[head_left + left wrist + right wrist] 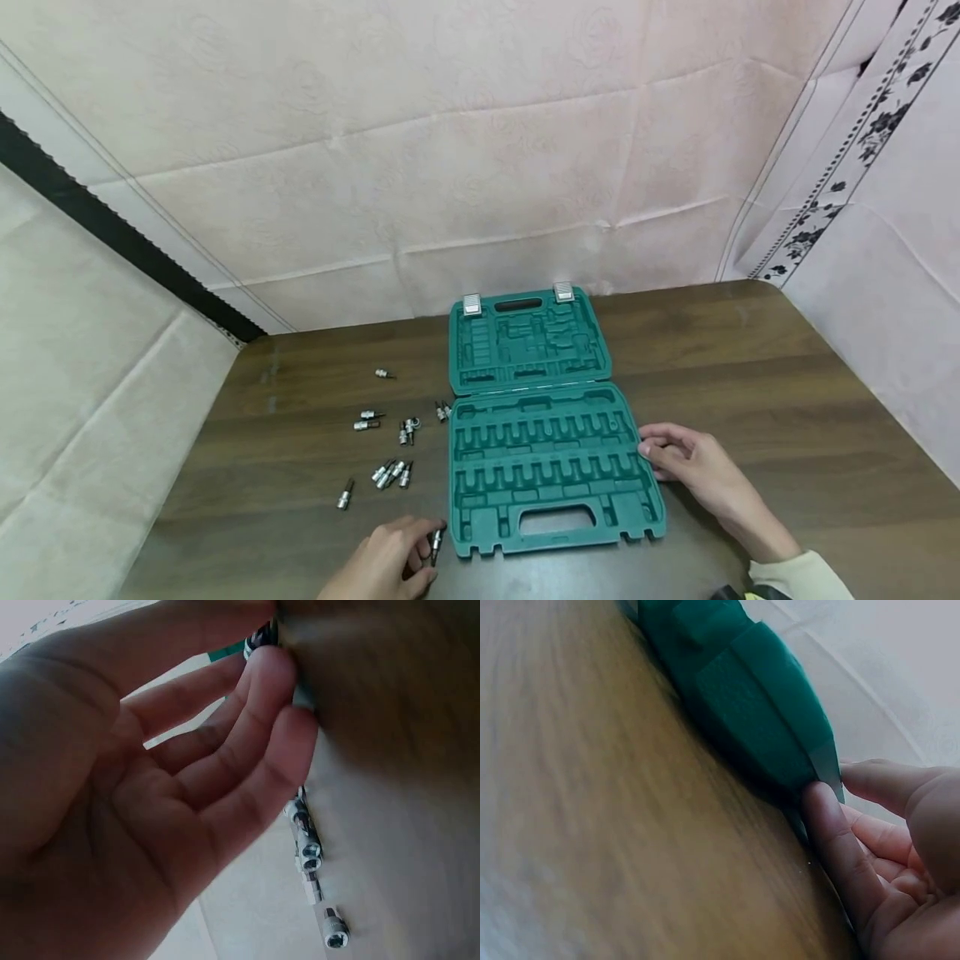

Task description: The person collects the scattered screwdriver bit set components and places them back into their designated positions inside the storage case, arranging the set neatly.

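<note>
An open green plastic tool case (555, 462) lies on the table, its moulded slots bare and its lid (528, 342) folded back toward the wall. At the case's near left corner, my left hand (393, 558) pinches a small metal bit socket (437, 542) between thumb and fingers. In the left wrist view that bit socket (259, 643) is mostly hidden by the fingertips. My right hand (693, 467) grips the case's right edge. Seen from the right wrist, a finger and the thumb hold the green side wall (757, 705) at its corner.
Several loose bit sockets (390, 473) lie scattered left of the case, with one (383, 373) farther back and one (345, 494) nearer the front. Cloth-covered walls (480, 167) stand behind and beside the wooden table (750, 367). A dark object (750, 592) shows at the bottom edge.
</note>
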Action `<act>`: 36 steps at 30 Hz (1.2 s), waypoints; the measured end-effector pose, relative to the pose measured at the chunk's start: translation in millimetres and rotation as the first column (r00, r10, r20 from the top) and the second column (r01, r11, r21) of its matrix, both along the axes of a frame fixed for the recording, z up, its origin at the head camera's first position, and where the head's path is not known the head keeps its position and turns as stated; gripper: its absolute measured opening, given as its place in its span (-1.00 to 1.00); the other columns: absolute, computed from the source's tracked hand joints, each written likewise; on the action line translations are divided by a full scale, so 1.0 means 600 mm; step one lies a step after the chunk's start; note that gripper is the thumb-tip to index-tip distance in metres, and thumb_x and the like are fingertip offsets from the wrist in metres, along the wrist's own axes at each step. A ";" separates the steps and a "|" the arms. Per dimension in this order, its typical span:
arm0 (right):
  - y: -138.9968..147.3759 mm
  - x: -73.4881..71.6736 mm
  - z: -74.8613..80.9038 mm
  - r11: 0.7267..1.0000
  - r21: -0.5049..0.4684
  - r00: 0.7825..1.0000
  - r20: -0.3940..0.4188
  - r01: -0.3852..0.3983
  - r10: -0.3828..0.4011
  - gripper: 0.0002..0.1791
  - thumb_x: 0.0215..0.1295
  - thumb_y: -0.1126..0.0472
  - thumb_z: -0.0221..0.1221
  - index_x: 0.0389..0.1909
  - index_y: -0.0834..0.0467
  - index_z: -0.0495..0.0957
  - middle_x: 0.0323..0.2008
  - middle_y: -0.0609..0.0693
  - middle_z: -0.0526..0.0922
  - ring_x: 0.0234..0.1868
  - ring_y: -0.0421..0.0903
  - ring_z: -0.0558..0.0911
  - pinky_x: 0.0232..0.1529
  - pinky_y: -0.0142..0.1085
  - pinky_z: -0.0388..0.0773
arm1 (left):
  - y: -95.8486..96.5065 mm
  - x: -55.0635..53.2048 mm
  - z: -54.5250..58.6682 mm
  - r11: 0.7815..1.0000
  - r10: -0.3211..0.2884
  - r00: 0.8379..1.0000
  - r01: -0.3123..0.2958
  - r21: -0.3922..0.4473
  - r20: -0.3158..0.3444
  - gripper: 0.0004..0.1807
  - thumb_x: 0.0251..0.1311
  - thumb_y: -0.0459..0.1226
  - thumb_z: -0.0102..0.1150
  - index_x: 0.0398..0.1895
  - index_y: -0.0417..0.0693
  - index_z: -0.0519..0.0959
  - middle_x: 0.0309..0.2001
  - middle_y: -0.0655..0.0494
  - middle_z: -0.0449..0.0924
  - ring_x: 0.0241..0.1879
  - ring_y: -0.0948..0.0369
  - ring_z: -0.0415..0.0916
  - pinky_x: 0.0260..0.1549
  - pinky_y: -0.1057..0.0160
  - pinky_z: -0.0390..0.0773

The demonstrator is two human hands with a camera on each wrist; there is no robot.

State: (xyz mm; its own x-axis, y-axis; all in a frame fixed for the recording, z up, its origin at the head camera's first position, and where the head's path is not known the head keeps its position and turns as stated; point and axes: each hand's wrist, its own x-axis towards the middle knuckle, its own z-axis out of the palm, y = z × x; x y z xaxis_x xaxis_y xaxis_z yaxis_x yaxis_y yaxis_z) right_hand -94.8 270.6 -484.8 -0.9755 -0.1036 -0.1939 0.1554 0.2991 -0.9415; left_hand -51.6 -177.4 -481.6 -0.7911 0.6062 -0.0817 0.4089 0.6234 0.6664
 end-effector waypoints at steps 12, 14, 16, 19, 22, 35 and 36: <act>0.006 0.000 0.001 1.000 0.012 1.000 -0.029 -0.009 0.009 -0.50 0.55 0.15 0.24 0.30 0.43 0.50 -0.07 0.17 0.67 -0.14 -0.26 0.71 -0.11 -0.32 0.72 | -0.016 -0.014 -0.065 0.998 0.068 0.997 -0.068 -0.018 0.029 -0.53 0.15 -0.26 0.53 0.13 -0.10 0.62 -0.34 0.51 0.44 -0.38 0.55 0.44 -0.43 0.42 0.54; 0.006 -0.001 0.000 1.000 0.010 0.999 -0.032 -0.010 0.010 -0.50 0.55 0.16 0.24 0.30 0.43 0.50 -0.07 0.17 0.67 -0.14 -0.26 0.71 -0.11 -0.32 0.72 | -0.009 -0.009 -0.052 0.997 0.076 0.997 -0.076 -0.022 0.020 -0.60 0.17 -0.26 0.52 0.06 -0.06 0.63 -0.36 0.48 0.44 -0.40 0.54 0.42 -0.46 0.41 0.51; 0.005 -0.001 0.000 1.000 0.009 1.000 -0.027 -0.011 0.012 -0.50 0.55 0.15 0.24 0.30 0.43 0.50 -0.07 0.17 0.67 -0.14 -0.26 0.71 -0.11 -0.32 0.72 | -0.001 -0.003 -0.033 0.996 0.086 0.996 -0.085 -0.025 0.024 -0.64 0.16 -0.29 0.51 0.01 -0.08 0.64 -0.38 0.43 0.44 -0.41 0.52 0.40 -0.49 0.39 0.49; 0.004 -0.001 -0.001 1.000 0.016 1.000 -0.011 -0.014 0.014 -0.48 0.55 0.14 0.24 0.32 0.42 0.49 -0.07 0.16 0.67 -0.13 -0.26 0.70 -0.10 -0.32 0.72 | 0.008 0.003 -0.010 0.994 0.095 0.995 -0.093 -0.050 0.036 -0.65 0.16 -0.31 0.50 0.00 -0.17 0.65 -0.38 0.39 0.44 -0.42 0.50 0.37 -0.51 0.37 0.47; 0.003 0.000 -0.002 1.000 0.018 1.000 0.004 -0.012 0.012 -0.47 0.55 0.13 0.25 0.32 0.42 0.48 -0.07 0.15 0.67 -0.13 -0.25 0.70 -0.09 -0.32 0.72 | 0.010 0.004 -0.004 0.991 0.095 0.995 -0.093 -0.097 0.020 -0.63 0.16 -0.28 0.48 0.02 -0.20 0.66 -0.38 0.39 0.44 -0.43 0.51 0.36 -0.52 0.38 0.47; 0.002 0.001 0.000 1.000 0.024 1.000 0.011 -0.017 0.017 -0.46 0.55 0.13 0.24 0.34 0.42 0.47 -0.06 0.15 0.67 -0.13 -0.25 0.70 -0.09 -0.33 0.71 | 0.002 -0.003 -0.001 0.987 0.090 0.986 -0.107 -0.117 -0.141 -0.78 0.22 -0.29 0.45 -0.11 -0.07 0.64 -0.40 0.41 0.42 -0.47 0.50 0.31 -0.55 0.39 0.40; 0.002 0.002 -0.001 1.000 0.024 1.000 0.014 -0.017 0.017 -0.46 0.55 0.13 0.24 0.34 0.42 0.47 -0.06 0.15 0.67 -0.13 -0.25 0.70 -0.09 -0.33 0.71 | 0.007 0.000 0.018 0.987 0.095 0.986 -0.112 -0.116 -0.140 -0.78 0.22 -0.30 0.45 -0.12 -0.08 0.64 -0.40 0.39 0.44 -0.47 0.49 0.32 -0.54 0.38 0.41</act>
